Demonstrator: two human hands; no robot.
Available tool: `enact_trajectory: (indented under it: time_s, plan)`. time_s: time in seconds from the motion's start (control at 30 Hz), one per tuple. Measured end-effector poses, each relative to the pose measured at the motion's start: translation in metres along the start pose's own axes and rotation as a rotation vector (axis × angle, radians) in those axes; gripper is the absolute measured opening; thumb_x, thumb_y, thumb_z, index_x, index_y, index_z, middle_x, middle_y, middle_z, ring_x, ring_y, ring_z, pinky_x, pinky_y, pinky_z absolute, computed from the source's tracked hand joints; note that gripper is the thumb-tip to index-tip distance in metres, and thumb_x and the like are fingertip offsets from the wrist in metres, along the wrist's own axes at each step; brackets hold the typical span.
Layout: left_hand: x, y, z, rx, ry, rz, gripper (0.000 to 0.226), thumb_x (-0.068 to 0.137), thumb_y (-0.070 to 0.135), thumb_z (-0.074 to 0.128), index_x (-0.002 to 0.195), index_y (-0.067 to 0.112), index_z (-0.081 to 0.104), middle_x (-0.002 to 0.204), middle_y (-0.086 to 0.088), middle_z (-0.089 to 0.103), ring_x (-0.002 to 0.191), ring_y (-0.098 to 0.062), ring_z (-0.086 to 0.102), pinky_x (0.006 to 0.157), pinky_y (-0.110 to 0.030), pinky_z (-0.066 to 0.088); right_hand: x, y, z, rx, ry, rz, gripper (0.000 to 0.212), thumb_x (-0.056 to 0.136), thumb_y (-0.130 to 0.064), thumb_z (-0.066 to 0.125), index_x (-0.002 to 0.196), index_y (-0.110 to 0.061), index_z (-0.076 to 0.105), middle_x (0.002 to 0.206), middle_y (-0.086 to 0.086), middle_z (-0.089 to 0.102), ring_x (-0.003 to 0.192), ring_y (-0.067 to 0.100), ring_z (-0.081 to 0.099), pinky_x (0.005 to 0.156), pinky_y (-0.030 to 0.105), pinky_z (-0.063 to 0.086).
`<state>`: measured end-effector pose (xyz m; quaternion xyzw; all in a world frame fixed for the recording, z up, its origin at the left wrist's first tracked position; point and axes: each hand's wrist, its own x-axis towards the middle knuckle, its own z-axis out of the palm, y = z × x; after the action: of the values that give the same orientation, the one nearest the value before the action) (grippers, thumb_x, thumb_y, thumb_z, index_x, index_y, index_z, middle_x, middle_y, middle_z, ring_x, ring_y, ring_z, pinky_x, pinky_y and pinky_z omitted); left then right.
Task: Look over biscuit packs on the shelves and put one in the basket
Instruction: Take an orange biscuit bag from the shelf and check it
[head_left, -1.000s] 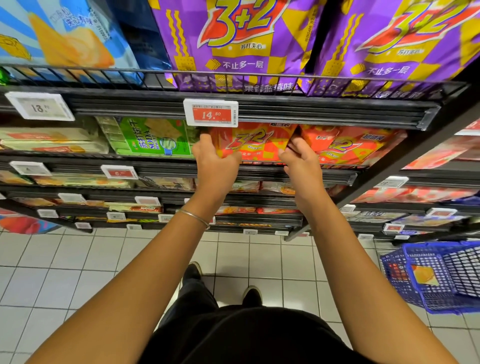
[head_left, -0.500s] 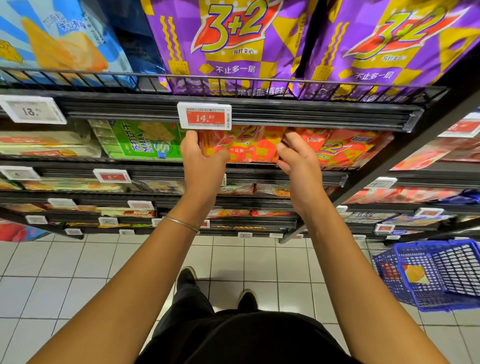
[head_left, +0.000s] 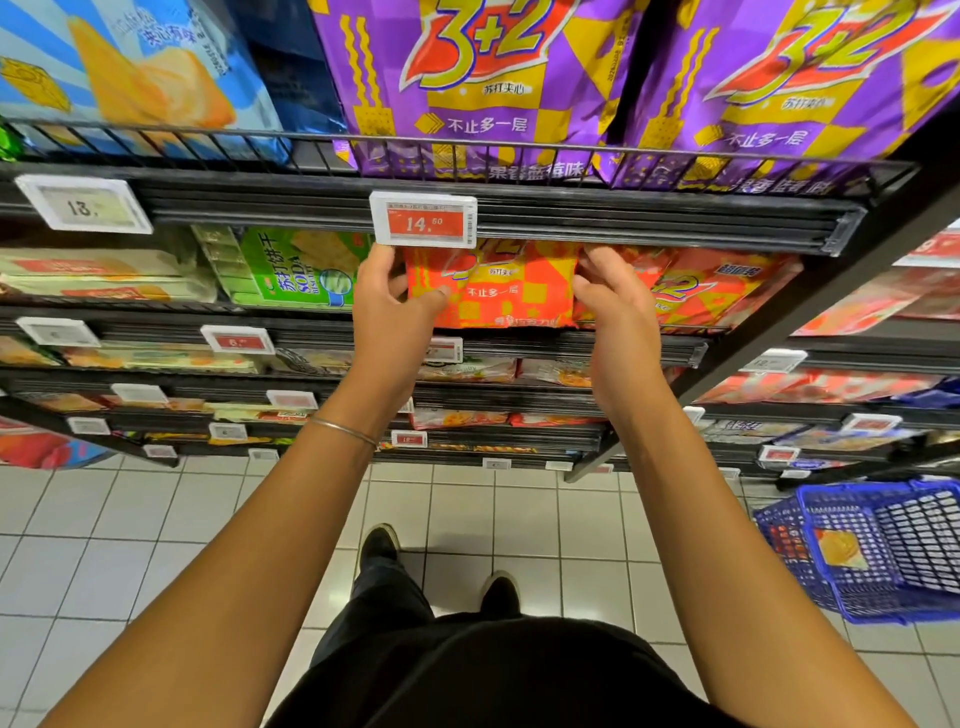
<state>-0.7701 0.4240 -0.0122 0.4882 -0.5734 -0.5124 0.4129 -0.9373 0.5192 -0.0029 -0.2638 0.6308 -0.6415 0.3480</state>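
To lift the orange biscuit pack (head_left: 498, 291) out well from the shelf (head_left: 311, 330) just below the red price tag (head_left: 423, 221), I would draw it straight toward the body and keep it level, so it clears the shelf lip and does not drag out the matching pack (head_left: 717, 291) touching its right side, then carry it to the blue basket (head_left: 883, 551) on the floor, far below and right of the tag. Both arms reach up and forward just under the tag: the left hand (head_left: 395, 312) grips the pack's left edge with the thumb across its front, and the right hand (head_left: 618, 312) has its fingers curled round the right edge
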Motion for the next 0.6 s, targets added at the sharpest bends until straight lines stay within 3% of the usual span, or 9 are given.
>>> enact_trajectory:
  time_s: [0.1,0.17,0.23,0.37,0.47,0.6]
  plan:
    - [0.000,-0.009,-0.002,0.012,0.067,-0.051,0.060,0.090,0.001,0.076,0.145,0.011,0.054,0.124,-0.009,0.067,0.099,-0.018,0.066,0.082,-0.033,0.062,-0.003,0.003,-0.001,0.047,0.004,-0.007,0.051,0.080,-0.020,0.063,0.131,-0.022,0.062,0.137,0.007,0.059,0.116,0.003,0.062,0.096,0.019,0.051]
    - [-0.002,-0.016,-0.004,-0.008,0.057,-0.107,0.041,0.094,0.004,0.074,0.133,0.006,0.063,0.111,-0.009,0.074,0.088,-0.013,0.068,0.082,-0.037,0.062,-0.004,0.005,-0.004,-0.019,-0.012,-0.044,0.050,0.089,-0.013,0.064,0.138,-0.016,0.060,0.136,0.009,0.056,0.106,-0.009,0.062,0.088,0.012,0.049]
    - [-0.009,-0.024,-0.005,-0.031,0.031,-0.123,0.024,0.097,0.009,0.072,0.121,0.010,0.069,0.100,0.002,0.077,0.086,-0.008,0.071,0.082,-0.035,0.061,-0.007,0.010,-0.009,-0.074,-0.041,-0.059,0.048,0.097,-0.002,0.061,0.144,-0.010,0.058,0.135,0.010,0.055,0.109,-0.005,0.062,0.092,0.014,0.049]
    - [-0.028,-0.039,-0.009,-0.062,0.057,-0.177,0.037,0.102,0.028,0.068,0.136,0.020,0.057,0.124,0.004,0.072,0.110,-0.012,0.071,0.088,-0.034,0.060,-0.026,0.021,-0.012,-0.099,-0.100,-0.033,0.047,0.100,-0.002,0.061,0.144,-0.018,0.059,0.139,0.009,0.054,0.119,0.008,0.061,0.095,0.022,0.053]
    - [-0.040,-0.049,-0.019,-0.071,0.044,-0.226,0.032,0.105,0.034,0.062,0.136,0.027,0.055,0.123,0.008,0.071,0.104,-0.008,0.073,0.081,-0.031,0.061,-0.038,0.031,-0.012,-0.126,-0.131,-0.016,0.045,0.100,-0.009,0.065,0.141,-0.028,0.059,0.142,0.004,0.051,0.125,0.016,0.060,0.100,0.033,0.056]
    - [-0.061,-0.053,-0.040,-0.156,0.034,-0.330,0.017,0.107,0.039,0.056,0.124,0.034,0.057,0.118,0.005,0.075,0.101,-0.016,0.077,0.078,-0.042,0.065,-0.046,0.042,-0.014,-0.109,-0.122,0.066,0.041,0.099,-0.010,0.067,0.138,-0.022,0.066,0.143,0.005,0.055,0.118,0.018,0.067,0.094,0.040,0.061]
